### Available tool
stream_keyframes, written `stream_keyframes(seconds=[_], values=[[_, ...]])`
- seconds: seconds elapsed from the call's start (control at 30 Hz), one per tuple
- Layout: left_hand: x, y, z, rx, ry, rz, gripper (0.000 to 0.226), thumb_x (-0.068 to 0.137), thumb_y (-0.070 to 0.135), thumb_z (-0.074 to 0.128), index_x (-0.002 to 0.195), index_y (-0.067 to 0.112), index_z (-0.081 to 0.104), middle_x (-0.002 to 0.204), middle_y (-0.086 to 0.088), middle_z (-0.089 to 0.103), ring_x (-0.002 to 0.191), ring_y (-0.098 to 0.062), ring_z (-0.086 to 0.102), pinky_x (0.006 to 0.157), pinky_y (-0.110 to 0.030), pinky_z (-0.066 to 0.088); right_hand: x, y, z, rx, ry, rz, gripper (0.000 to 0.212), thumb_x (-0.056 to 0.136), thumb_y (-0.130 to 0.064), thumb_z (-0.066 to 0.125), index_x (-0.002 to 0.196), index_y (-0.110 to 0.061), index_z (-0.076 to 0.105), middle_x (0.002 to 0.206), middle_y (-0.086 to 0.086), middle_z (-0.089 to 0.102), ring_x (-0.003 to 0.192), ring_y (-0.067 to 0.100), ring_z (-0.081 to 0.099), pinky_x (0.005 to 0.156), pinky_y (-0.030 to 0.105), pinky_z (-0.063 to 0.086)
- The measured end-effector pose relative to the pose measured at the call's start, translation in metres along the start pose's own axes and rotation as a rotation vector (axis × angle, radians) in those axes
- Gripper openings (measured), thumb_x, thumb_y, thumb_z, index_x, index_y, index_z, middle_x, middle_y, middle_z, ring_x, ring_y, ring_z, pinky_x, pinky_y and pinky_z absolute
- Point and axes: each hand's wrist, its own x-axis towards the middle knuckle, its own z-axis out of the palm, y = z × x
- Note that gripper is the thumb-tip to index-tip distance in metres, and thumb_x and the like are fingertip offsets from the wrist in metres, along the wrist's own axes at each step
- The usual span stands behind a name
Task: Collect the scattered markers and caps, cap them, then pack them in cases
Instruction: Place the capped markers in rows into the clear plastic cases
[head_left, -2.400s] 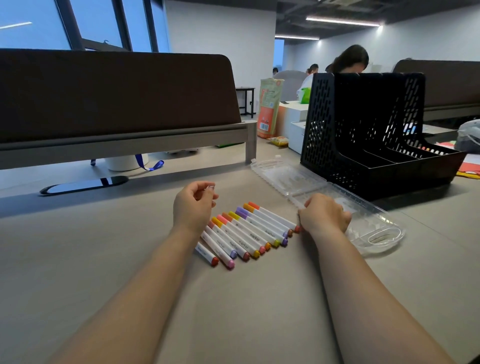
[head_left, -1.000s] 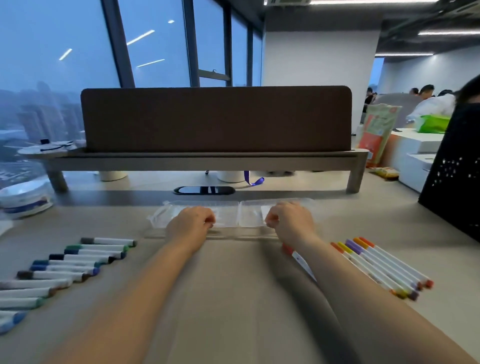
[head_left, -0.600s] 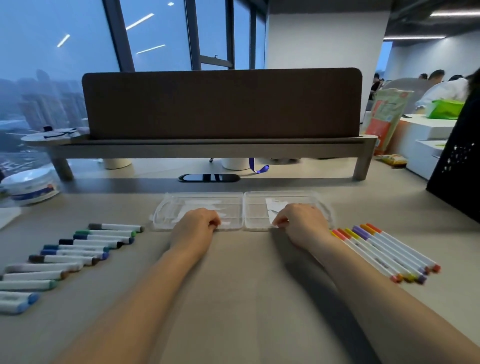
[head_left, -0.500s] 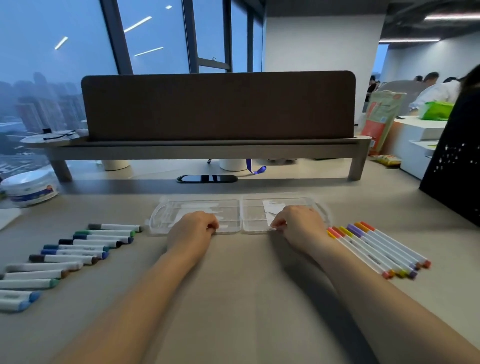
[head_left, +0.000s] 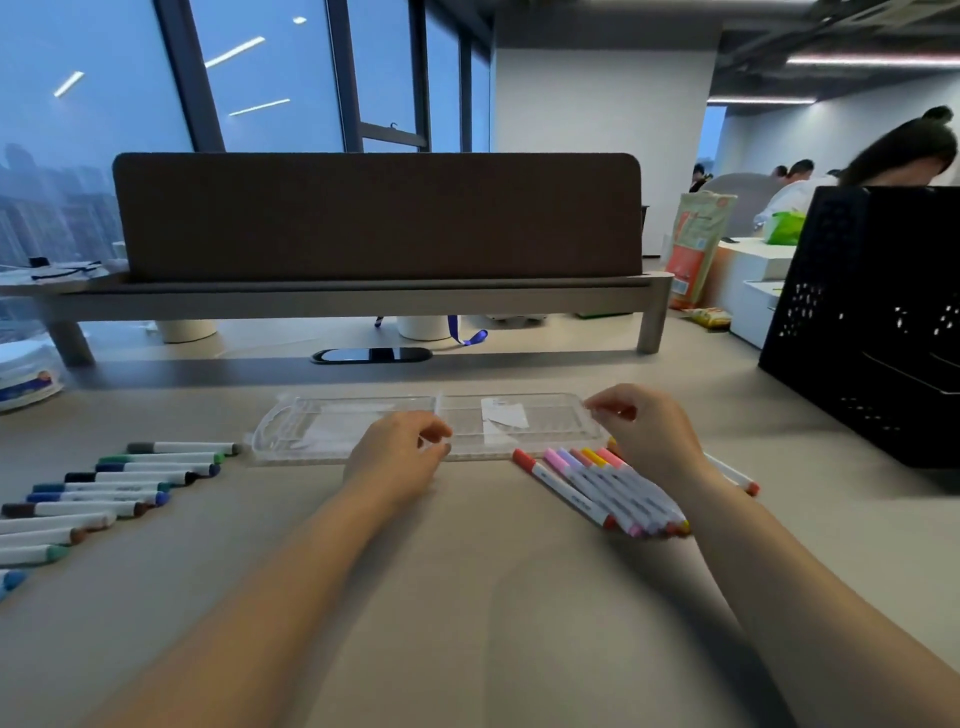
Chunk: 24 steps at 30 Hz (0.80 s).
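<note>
**Colleague:** Where are you set up?

**Me:** At a long grey desk in an open office. A brown divider runs across the back, with windows behind it. The clear case lies open and flat just beyond my hands, its two halves side by side. I see no markers in it.

**Colleague:** And your hands?

**Me:** My right hand pinches the case's right end between thumb and fingertips. My left hand has its fingers curled at the near rim by the middle hinge. I cannot tell whether they truly grip it.

**Colleague:** How will it handle?

**Me:** I'd judge it thin hard plastic: light, slick, a little springy. It would likely skid on this smooth top, and the hinge could crack if twisted. I'd hold it by the rims at both ends. The markers look light, stiff and round, so they will roll. I'd scoop up several by the barrels.

**Colleague:** Where are they?

**Me:** All look capped. The warm-coloured markers fan out beside the case's near right corner, partly under my right wrist. The cool-coloured markers lie in a row at the left, apart from the case.

**Colleague:** Anything in the way?

**Me:** A black file rack stands off to the right, and a white tub sits far left. My own forearm over the warm set is the main hindrance.
</note>
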Motion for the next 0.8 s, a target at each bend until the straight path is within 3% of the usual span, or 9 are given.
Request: stream_keyframes(seconds=[0.13, 0.2, 0.3, 0.43, 0.6, 0.8], values=[[-0.004, 0.030, 0.028, -0.176, -0.044, -0.062, 0.006, 0.090, 0.030, 0.060, 0.093, 0.028, 0.065, 0.094, 0.009, 0.064, 0.086, -0.010, 0.056, 0.077, -0.028, 0.047, -0.012, 0.006, -0.007, 0.032, -0.053, 0.111, 0.009, 0.091, -0.017, 0.062, 0.098, -0.019, 0.067, 0.092, -0.003, 0.065, 0.086, 0.012, 0.057, 0.070, 0.021, 0.043], [-0.008, 0.040, 0.041, -0.186, -0.069, -0.119, 0.013, 0.089, 0.037, 0.058, 0.081, 0.027, 0.061, 0.084, 0.008, 0.064, 0.083, -0.013, 0.059, 0.074, -0.030, 0.047, -0.011, 0.006, -0.009, 0.000, -0.098, 0.144, 0.004, 0.090, -0.019, 0.064, 0.093, -0.020, 0.066, 0.088, -0.003, 0.063, 0.080, 0.009, 0.054, 0.061, 0.019, 0.040], [-0.009, 0.056, 0.052, -0.049, -0.151, -0.184, 0.032, 0.085, 0.055, 0.054, 0.074, 0.025, 0.056, 0.077, 0.008, 0.060, 0.078, -0.015, 0.058, 0.066, -0.028, 0.043, -0.007, 0.005, -0.012, -0.003, -0.132, 0.185, 0.002, 0.088, -0.021, 0.067, 0.089, -0.019, 0.066, 0.085, -0.002, 0.063, 0.081, 0.013, 0.056, 0.061, 0.022, 0.041], [0.001, 0.083, 0.065, 0.130, -0.210, -0.243, 0.051, 0.080, 0.071, 0.042, 0.076, 0.021, 0.053, 0.090, 0.000, 0.065, 0.084, -0.021, 0.059, 0.067, -0.029, 0.041, -0.006, 0.013, -0.017, -0.003, -0.058, 0.235, 0.001, 0.087, -0.021, 0.066, 0.087, -0.020, 0.066, 0.083, -0.003, 0.063, 0.080, 0.012, 0.056, 0.061, 0.025, 0.042], [0.011, 0.090, 0.071, 0.161, -0.240, -0.237, 0.047, 0.079, 0.066, 0.045, 0.073, 0.021, 0.052, 0.088, -0.002, 0.061, 0.082, -0.022, 0.055, 0.066, -0.028, 0.039, -0.002, 0.030, -0.024, -0.001, -0.005, 0.294, 0.006, 0.084, -0.024, 0.070, 0.079, -0.021, 0.068, 0.078, -0.005, 0.063, 0.078, 0.014, 0.056, 0.065, 0.028, 0.043], [0.013, 0.080, 0.069, 0.071, -0.276, -0.200, 0.043, 0.079, 0.061, 0.052, 0.065, 0.020, 0.053, 0.071, -0.002, 0.059, 0.077, -0.022, 0.060, 0.062, -0.028, 0.041, -0.002, 0.032, -0.024, -0.001, -0.040, 0.298, 0.015, 0.084, -0.023, 0.070, 0.071, -0.025, 0.062, 0.071, -0.008, 0.057, 0.068, 0.009, 0.049, 0.054, 0.025, 0.034]])
